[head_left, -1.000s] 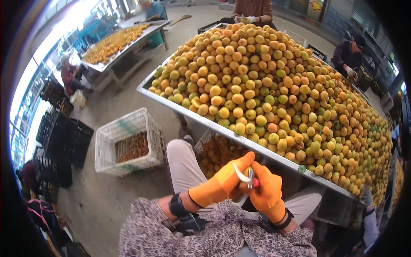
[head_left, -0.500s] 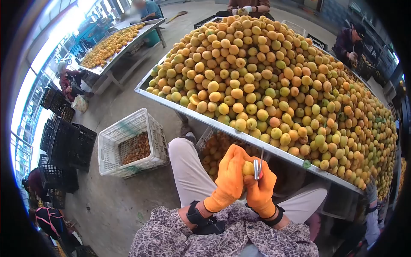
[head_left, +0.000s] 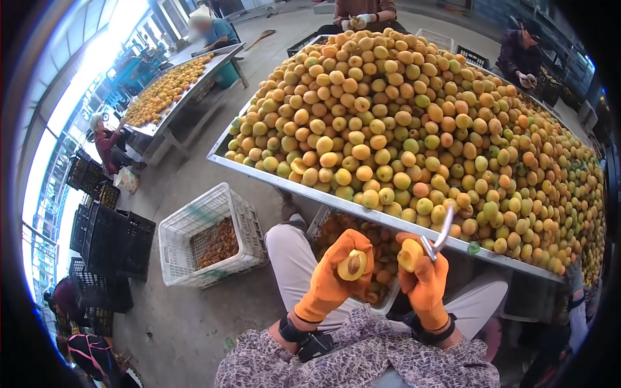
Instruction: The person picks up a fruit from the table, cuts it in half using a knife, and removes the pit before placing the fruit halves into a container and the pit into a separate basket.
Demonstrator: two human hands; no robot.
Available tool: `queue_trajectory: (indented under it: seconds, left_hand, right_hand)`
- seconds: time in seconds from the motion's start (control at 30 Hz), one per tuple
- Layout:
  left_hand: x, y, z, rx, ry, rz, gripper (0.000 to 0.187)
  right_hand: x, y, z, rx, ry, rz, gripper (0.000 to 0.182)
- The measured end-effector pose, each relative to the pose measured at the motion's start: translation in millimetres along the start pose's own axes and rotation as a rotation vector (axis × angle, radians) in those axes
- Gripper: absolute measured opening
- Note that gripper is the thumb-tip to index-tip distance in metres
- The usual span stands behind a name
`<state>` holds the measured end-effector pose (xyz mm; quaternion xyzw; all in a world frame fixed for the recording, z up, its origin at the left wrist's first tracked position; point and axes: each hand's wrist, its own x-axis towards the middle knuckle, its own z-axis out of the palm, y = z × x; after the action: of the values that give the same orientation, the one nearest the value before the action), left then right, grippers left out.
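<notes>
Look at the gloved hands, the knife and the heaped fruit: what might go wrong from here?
The right hand grips both a fruit half and the knife, so the exposed blade might nick the left hand if they meet. The stone might drop into the crate below. Fruit heaped to the table's edge might roll off if bumped.

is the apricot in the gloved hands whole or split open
Split open: left hand holds one half, cut face showing; right hand holds the other half.
</notes>
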<state>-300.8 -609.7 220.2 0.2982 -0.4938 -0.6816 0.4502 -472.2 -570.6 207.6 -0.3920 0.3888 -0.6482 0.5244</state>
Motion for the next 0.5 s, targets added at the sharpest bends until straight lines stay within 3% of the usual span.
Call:
queue_trajectory:
  seconds: [0.03, 0.07, 0.1, 0.13, 0.2, 0.23, 0.3, 0.33, 0.4, 0.43, 0.5]
  left_hand:
    - [-1, -1, -5, -0.102, 0.002, -0.088, 0.036]
    - [0, -2, -9, -0.207, 0.003, -0.171, 0.037]
    - [0, -1, -10, -0.152, 0.040, -0.182, 0.039]
    - [0, -4, -13, -0.155, 0.041, -0.177, 0.039]
    - [-1, -13, -18, -0.635, 0.045, -0.327, 0.020]
    - [-2, -14, -16, -0.637, 0.043, -0.330, 0.020]
    - [-3, -8, -3, -0.563, 0.291, -0.429, 0.029]
    - [-3, -11, -3, -0.563, 0.289, -0.430, 0.029]
    - [-2, -10, -2, -0.060, 0.086, -0.131, 0.045]
    - [-4, -5, 1, -0.332, 0.185, -0.375, 0.045]
    - [-7, -10, -6, -0.329, 0.196, -0.435, 0.044]
  right_hand:
    - [1, 4, 1, 0.002, -0.002, 0.005, 0.056]
    - [4, 8, 1, -0.199, 0.057, -0.050, 0.051]
    - [7, 9, 2, -0.403, 0.117, -0.107, 0.049]
    - [7, 9, 3, -0.406, 0.113, -0.109, 0.049]
    - [0, 5, 7, -0.497, -0.055, -0.052, 0.049]
    - [1, 1, 15, -0.530, -0.101, -0.094, 0.048]
    - [5, 3, 28, -0.535, -0.168, -0.121, 0.047]
    - [7, 2, 32, -0.585, -0.199, -0.106, 0.048]
    - [6, 10, 36, -0.576, -0.172, -0.106, 0.048]
    - [5, 14, 37, -0.564, -0.146, -0.104, 0.048]
    - [4, 20, 38, -0.585, -0.126, -0.154, 0.049]
